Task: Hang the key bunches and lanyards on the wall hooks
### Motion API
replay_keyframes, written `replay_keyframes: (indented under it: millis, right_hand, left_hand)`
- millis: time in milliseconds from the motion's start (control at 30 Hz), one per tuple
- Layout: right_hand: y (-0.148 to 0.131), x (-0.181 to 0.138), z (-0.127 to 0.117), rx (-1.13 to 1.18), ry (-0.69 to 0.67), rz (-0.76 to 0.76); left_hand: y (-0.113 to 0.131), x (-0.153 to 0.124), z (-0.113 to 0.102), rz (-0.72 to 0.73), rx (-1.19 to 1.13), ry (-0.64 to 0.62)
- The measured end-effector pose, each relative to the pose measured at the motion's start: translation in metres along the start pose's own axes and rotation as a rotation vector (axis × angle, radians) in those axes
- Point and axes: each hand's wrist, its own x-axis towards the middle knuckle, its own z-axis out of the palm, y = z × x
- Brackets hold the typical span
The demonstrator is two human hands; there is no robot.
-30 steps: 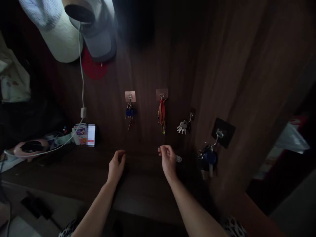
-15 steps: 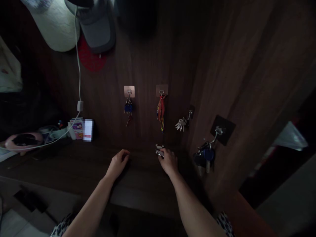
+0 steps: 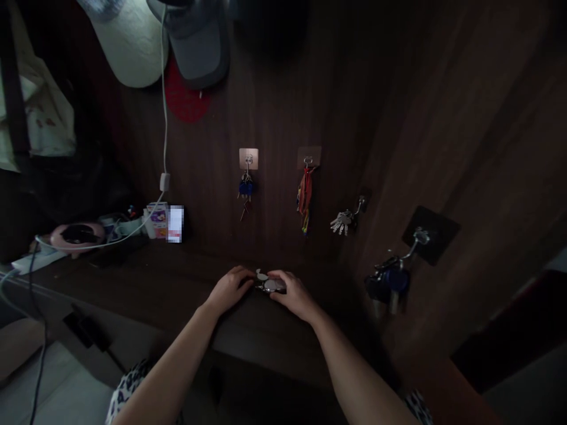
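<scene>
Bare hands [image 3: 230,289] and forearms [image 3: 163,366], black-and-white spotted sleeves [image 3: 128,383]

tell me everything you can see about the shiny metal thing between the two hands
The shiny metal object is small and silver-looking, with a rounded disc-like part and darker pieces beside it; the dim light hides its exact kind. It lies roughly level, held between the fingertips of the left hand and right hand, over a dark wooden ledge.

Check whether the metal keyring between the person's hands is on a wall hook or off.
Off: the metal keyring is held between the left hand and the right hand, below the hooks.
</scene>
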Motion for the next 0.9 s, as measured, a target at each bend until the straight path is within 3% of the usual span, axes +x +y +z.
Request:
replay_keyframes:
  millis: [167, 500, 700, 900]
  right_hand:
    - [-0.0008, 0.0004, -0.0005, 0.041, -0.036, 0.023]
    - [0.0011, 0.0009, -0.0024, 0.252, 0.006, 0.058]
    - [0.003, 0.0037, 0.0004, 0.271, 0.104, 0.064]
    - [0.0009, 0.0051, 0.0016, 0.184, 0.138, 0.072]
  left_hand:
    - [0.0023, -0.0011, 0.0004, 0.063, 0.018, -0.071]
    - [-0.0044, 0.0018, 0.0039, 0.041, -0.017, -0.023]
    - [-0.0027, 0.0035, -0.0012, -0.13, -0.195, 0.149]
    - [0.0022, 0.0043, -0.0025, -0.291, -0.512, 0.205]
